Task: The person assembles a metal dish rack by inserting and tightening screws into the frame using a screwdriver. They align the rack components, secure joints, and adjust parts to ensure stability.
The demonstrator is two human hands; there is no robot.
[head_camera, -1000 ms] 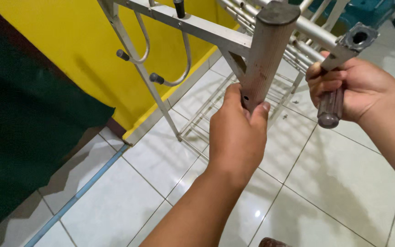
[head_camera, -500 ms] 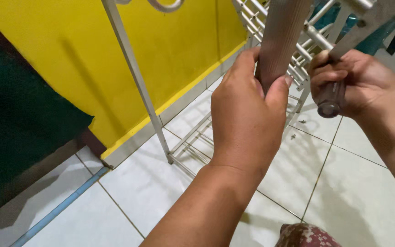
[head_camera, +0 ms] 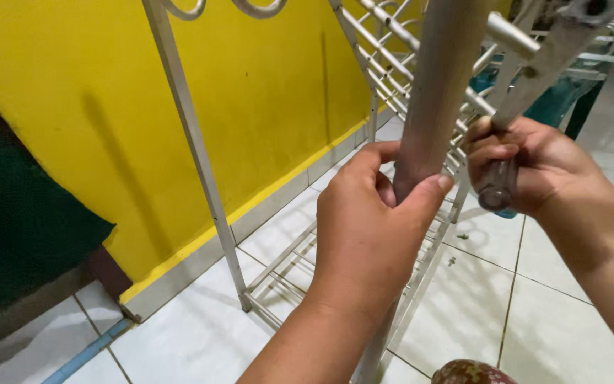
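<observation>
My left hand (head_camera: 371,235) is wrapped around a thick grey metal tube (head_camera: 438,85) that rises steeply in front of me. My right hand (head_camera: 527,167) grips the dark handle end of a thinner grey metal bar (head_camera: 545,67) that slants up to the top right. Both pieces belong to or rest against a white metal rack (head_camera: 200,185) with thin rails, which stands on the white tiled floor against a yellow wall. The lower end of the thick tube is hidden behind my left hand.
The yellow wall (head_camera: 94,107) runs along the left with a pale skirting strip. A dark green cloth (head_camera: 15,227) hangs at the far left. A teal object (head_camera: 559,99) stands behind the rack. A reddish patterned thing (head_camera: 470,372) shows at the bottom edge.
The view has drawn closer and lower along the rack. Both hands keep their grips; the thick tube now stands steeper and the rack's lower shelf shows.
</observation>
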